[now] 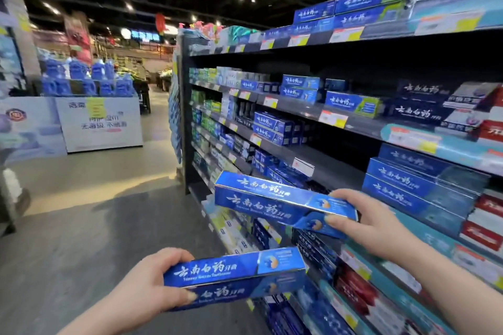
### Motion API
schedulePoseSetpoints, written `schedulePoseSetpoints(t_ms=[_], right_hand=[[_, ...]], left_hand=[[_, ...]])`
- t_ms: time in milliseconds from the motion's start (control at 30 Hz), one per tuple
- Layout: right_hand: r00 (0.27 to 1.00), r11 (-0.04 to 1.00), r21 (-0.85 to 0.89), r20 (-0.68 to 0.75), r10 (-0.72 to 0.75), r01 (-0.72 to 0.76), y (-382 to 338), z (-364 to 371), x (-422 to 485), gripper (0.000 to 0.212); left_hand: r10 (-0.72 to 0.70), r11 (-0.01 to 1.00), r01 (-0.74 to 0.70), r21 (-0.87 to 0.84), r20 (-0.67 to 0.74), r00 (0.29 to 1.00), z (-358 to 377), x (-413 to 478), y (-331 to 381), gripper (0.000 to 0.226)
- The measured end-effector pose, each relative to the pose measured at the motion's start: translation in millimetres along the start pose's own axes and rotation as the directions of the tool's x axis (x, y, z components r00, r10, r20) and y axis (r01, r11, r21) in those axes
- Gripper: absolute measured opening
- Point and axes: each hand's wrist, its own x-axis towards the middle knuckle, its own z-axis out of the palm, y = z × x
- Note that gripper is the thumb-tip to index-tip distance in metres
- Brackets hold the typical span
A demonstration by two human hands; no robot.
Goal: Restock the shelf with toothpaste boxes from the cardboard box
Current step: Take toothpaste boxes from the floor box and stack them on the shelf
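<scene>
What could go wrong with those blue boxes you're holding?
The right hand pinches the upper long blue cardboard toothpaste boxes by one end, so they could tip or slide apart. The left hand grips the lower blue toothpaste boxes the same way. Either might topple the stacked blue packs on the dark shelf.

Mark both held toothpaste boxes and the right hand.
Left-held toothpaste box (234, 269): head view, upper printed face.
Right-held toothpaste box (258, 205): head view, lettered front face.
Right hand (374, 224): head view, back of the hand.
</scene>
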Motion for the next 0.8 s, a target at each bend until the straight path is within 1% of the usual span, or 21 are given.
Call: schedulePoseSetpoints(t_ms=[67, 167, 233, 333, 400, 500, 533, 600, 667, 800], right_hand=[[0.999, 1.000, -0.030, -0.043, 0.007, -0.008, -4.4, 8.8, 29.8, 0.025], [0.990, 0.997, -0.042, -0.124, 0.063, -0.069, -14.7, 21.5, 77.6, 0.026], [0.982, 0.995, -0.031, -0.166, 0.091, -0.098, -24.4, 28.7, 109.5, 0.022], [0.958, 0.989, -0.061, -0.263, 0.118, -0.138, -39.8, 34.8, 151.5, 0.021], [0.938, 0.984, -0.085, -0.325, 0.123, -0.159, -45.9, 32.7, 176.6, 0.018], [0.908, 0.970, -0.122, -0.392, 0.146, -0.209, -54.6, 20.3, 213.1, 0.015], [0.899, 0.965, -0.136, -0.411, 0.152, -0.225, -56.3, 15.3, 226.5, 0.019], [0.875, 0.955, -0.151, -0.457, 0.160, -0.254, -57.7, 5.8, 253.4, 0.028], [0.849, 0.948, -0.165, -0.505, 0.155, -0.271, -53.4, -3.0, 283.2, 0.031], [0.816, 0.954, -0.150, -0.563, 0.132, -0.258, -36.5, -15.8, 348.9, 0.025]], left_hand=[[0.033, 0.999, -0.033, 0.002, 0.020, 0.999, -17.7, 36.3, -14.3, 0.033], [0.094, 0.996, -0.094, -0.011, 0.044, 0.995, -52.8, 96.2, -32.0, 0.035], [0.144, 0.989, -0.146, 0.013, 0.081, 0.986, -78.3, 136.0, -40.9, 0.034], [0.204, 0.979, -0.205, 0.002, 0.121, 0.972, -112.9, 192.9, -46.4, 0.029], [0.241, 0.970, -0.244, 0.001, 0.136, 0.961, -127.5, 230.5, -45.9, 0.034], [0.311, 0.949, -0.314, -0.003, 0.146, 0.939, -138.4, 284.2, -43.6, 0.049], [0.325, 0.945, -0.328, -0.006, 0.149, 0.934, -140.5, 301.0, -42.2, 0.050], [0.346, 0.938, -0.346, -0.028, 0.158, 0.925, -143.5, 332.5, -37.5, 0.043], [0.369, 0.930, -0.365, -0.051, 0.163, 0.915, -146.4, 362.6, -31.9, 0.039], [0.402, 0.916, -0.393, -0.084, 0.176, 0.899, -151.4, 428.6, -25.1, 0.050]])
